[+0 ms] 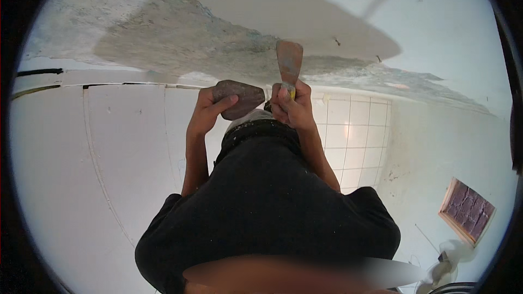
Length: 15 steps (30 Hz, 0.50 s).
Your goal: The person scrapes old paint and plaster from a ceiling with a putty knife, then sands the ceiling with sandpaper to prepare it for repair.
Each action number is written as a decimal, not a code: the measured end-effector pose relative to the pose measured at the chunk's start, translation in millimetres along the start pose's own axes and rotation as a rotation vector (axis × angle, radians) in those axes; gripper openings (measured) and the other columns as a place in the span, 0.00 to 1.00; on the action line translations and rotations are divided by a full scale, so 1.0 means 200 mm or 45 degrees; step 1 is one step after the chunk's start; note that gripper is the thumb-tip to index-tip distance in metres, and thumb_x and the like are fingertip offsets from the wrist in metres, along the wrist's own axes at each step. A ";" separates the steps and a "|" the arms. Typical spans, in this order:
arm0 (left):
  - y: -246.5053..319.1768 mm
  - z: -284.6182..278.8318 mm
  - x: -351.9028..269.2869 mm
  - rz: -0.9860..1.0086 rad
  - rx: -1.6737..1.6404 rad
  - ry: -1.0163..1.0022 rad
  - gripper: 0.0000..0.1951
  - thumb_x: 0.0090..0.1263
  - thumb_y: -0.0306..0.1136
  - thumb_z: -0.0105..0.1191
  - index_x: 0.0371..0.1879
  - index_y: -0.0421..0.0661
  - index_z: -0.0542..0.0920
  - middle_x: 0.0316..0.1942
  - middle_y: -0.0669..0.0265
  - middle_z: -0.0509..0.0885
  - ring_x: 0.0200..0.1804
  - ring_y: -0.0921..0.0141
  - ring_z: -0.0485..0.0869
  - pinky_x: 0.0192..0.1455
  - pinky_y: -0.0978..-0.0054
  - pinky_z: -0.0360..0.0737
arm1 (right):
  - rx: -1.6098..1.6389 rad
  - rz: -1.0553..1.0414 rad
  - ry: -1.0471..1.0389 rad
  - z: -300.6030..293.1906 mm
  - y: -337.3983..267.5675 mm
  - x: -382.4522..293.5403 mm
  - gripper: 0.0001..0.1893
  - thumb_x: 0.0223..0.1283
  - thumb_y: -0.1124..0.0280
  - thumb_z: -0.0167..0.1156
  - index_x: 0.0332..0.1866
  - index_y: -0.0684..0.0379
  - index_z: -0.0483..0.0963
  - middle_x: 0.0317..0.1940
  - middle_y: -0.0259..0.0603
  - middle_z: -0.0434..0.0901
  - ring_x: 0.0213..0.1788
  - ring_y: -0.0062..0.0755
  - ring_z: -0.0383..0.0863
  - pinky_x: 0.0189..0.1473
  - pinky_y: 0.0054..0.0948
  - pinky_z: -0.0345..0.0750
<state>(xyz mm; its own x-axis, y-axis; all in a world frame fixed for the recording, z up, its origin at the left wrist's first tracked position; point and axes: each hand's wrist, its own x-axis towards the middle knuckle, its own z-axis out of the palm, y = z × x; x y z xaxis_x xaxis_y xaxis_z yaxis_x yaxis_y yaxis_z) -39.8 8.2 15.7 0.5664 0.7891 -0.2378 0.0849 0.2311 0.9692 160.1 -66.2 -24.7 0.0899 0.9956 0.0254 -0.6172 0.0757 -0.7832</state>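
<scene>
My left hand point(207, 110) grips a dark, flat, angular block point(239, 99), which may be stone or wood, with the thumb across its face. In my right hand point(295, 106) is a putty knife point(289, 63), held by its yellow-marked handle with the broad, stained blade pointing up in the view. Both hands are in front of my waist, a short way apart. Just beyond them is a wall point(175, 32) with a rough grey patch beside smoother, paler coating. Whether the blade tip touches the wall, I cannot tell.
Two small dark bits, perhaps nails, stick out of the wall. White panels point(126, 139) with seams lie to the left. Square white tiles point(355, 134) show below at right. A framed opening point(468, 211) with a dark, cracked-looking inside is at the lower right, near coiled cable point(457, 288).
</scene>
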 end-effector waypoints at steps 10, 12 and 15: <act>0.00 -0.01 0.01 0.009 0.042 -0.014 0.10 0.65 0.29 0.57 0.41 0.36 0.81 0.35 0.68 0.84 0.38 0.76 0.79 0.43 0.77 0.75 | 0.074 -0.035 -0.073 0.06 -0.03 0.04 0.19 0.65 0.56 0.56 0.49 0.62 0.67 0.17 0.32 0.63 0.11 0.15 0.60 0.10 0.17 0.57; 0.01 -0.01 0.01 0.006 0.009 -0.035 0.10 0.65 0.29 0.57 0.41 0.36 0.81 0.35 0.68 0.84 0.37 0.76 0.79 0.43 0.78 0.75 | 0.099 -0.047 -0.097 0.06 -0.01 0.03 0.18 0.65 0.56 0.55 0.47 0.61 0.66 0.17 0.32 0.63 0.11 0.15 0.59 0.10 0.17 0.57; -0.01 0.00 -0.01 -0.002 0.010 0.045 0.10 0.65 0.29 0.57 0.40 0.36 0.82 0.34 0.67 0.85 0.37 0.76 0.79 0.42 0.78 0.75 | 0.091 -0.026 -0.034 0.05 0.01 0.01 0.18 0.66 0.57 0.55 0.47 0.62 0.66 0.17 0.32 0.63 0.11 0.15 0.60 0.10 0.17 0.57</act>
<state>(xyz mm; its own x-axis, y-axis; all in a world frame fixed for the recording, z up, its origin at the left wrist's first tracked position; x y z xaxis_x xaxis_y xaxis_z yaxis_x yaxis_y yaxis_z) -42.0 6.0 14.2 0.5371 0.8082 -0.2415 0.0925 0.2282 0.9692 152.5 -63.3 -20.0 0.0823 0.9949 0.0582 -0.6697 0.0984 -0.7361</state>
